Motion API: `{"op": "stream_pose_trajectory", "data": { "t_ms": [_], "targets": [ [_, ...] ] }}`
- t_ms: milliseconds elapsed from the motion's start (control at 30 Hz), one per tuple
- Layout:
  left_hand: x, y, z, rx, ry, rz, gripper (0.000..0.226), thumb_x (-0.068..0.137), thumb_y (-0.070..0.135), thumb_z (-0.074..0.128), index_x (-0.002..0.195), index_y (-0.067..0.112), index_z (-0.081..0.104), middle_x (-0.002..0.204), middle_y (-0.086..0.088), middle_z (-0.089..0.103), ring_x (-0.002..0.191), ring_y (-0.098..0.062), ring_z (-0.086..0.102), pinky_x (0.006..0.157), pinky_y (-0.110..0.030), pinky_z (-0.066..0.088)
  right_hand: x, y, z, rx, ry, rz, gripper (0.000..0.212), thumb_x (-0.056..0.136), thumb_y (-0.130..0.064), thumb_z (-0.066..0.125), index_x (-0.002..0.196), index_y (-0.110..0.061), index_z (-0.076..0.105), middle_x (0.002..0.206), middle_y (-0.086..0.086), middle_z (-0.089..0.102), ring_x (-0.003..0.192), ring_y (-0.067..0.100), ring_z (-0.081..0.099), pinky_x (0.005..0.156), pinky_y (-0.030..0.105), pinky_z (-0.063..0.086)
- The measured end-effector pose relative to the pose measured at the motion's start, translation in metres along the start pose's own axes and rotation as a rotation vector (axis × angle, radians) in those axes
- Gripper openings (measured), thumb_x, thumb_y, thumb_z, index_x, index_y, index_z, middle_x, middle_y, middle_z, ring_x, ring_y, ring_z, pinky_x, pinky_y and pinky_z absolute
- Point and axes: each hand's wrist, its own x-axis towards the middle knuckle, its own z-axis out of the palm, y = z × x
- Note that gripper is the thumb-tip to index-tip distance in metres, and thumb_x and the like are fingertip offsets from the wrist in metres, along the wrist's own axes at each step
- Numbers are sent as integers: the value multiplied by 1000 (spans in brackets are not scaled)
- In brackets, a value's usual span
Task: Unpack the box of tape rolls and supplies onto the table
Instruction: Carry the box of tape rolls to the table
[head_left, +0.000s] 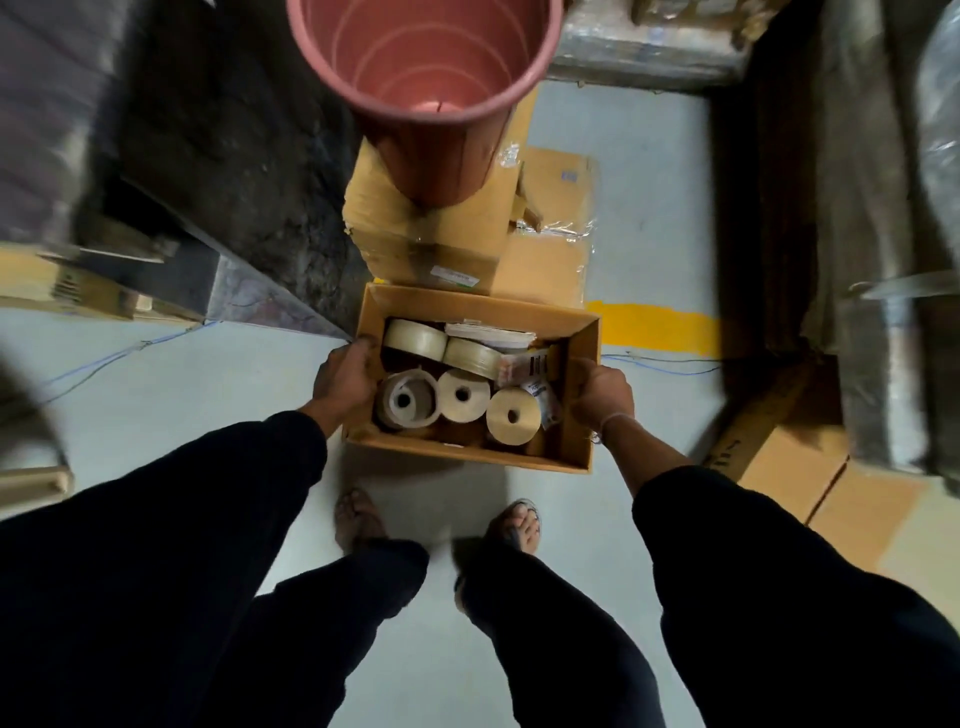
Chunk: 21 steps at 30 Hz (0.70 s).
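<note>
An open cardboard box (483, 306) hangs above the grey floor in front of me, held by both sides. My left hand (345, 376) grips its left wall and my right hand (602, 397) grips its right wall. Inside lie several pale tape rolls (462, 395), two of them flat at the back (415, 338), plus a stack of white paper (491, 332) and labelled packets (535, 366) at the right. My black sleeves, legs and sandalled feet show below the box.
A large reddish plastic bin (431, 78) stands on stacked cardboard cartons (467, 244) straight ahead. Dark wrapped goods line the left (234, 156) and right (857, 260). More cartons lie at the lower right (800, 467). A yellow floor mark (654, 327) sits beyond the box.
</note>
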Motion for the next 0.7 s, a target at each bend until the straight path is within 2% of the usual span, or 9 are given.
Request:
{"op": "stream_pose_trajectory", "data": {
  "t_ms": [100, 167, 367, 500, 567, 633, 700],
  "targets": [
    [-57, 30, -52, 16, -46, 53, 26, 100, 29, 49, 125, 27, 52, 125, -15, 64, 96, -34, 57, 79, -36, 40, -55, -9, -66, -60, -17, -14, 42, 86, -15, 63, 127, -22, 60, 111, 14, 69, 104, 36, 65, 78, 34, 50],
    [-98, 52, -89, 33, -70, 93, 21, 99, 25, 48, 120, 25, 51, 120, -17, 65, 91, -30, 54, 77, -35, 41, -94, -14, -111, -104, -17, -22, 40, 85, -15, 62, 125, -19, 60, 110, 17, 69, 102, 37, 65, 76, 35, 49],
    [-210, 115, -199, 19, -61, 216, 28, 94, 12, 56, 122, 17, 57, 115, -19, 67, 105, -42, 64, 86, -49, 55, -206, -32, -235, -146, 55, -54, 43, 89, -15, 57, 132, -9, 60, 111, 24, 70, 104, 41, 67, 90, 46, 55],
    [-271, 146, -267, -3, -45, 319, 25, 96, 7, 53, 118, 19, 58, 110, -15, 66, 99, -36, 64, 84, -48, 57, -265, -42, -302, -145, 99, -52, 48, 85, -9, 63, 132, -17, 63, 120, 17, 69, 112, 35, 65, 97, 41, 54],
    [-290, 155, -295, -15, -20, 344, 29, 95, 4, 55, 118, 19, 62, 108, -10, 65, 94, -32, 64, 77, -41, 56, -287, -50, -326, -128, 123, -69, 53, 84, -11, 67, 134, -24, 61, 120, 14, 68, 112, 33, 66, 97, 39, 54],
    [-304, 160, -321, -29, 25, 369, 33, 91, 1, 58, 118, 20, 66, 108, -8, 67, 92, -30, 65, 71, -39, 55, -302, -58, -346, -121, 154, -75, 50, 81, -15, 68, 130, -25, 63, 118, 13, 69, 109, 32, 68, 94, 37, 56],
    [-313, 161, -340, -71, 35, 378, 35, 90, -1, 58, 116, 21, 67, 105, -6, 67, 90, -29, 65, 71, -42, 58, -309, -65, -360, -85, 169, -78, 47, 78, -19, 69, 124, -26, 65, 114, 10, 71, 103, 30, 69, 86, 33, 56]
  ]
}}
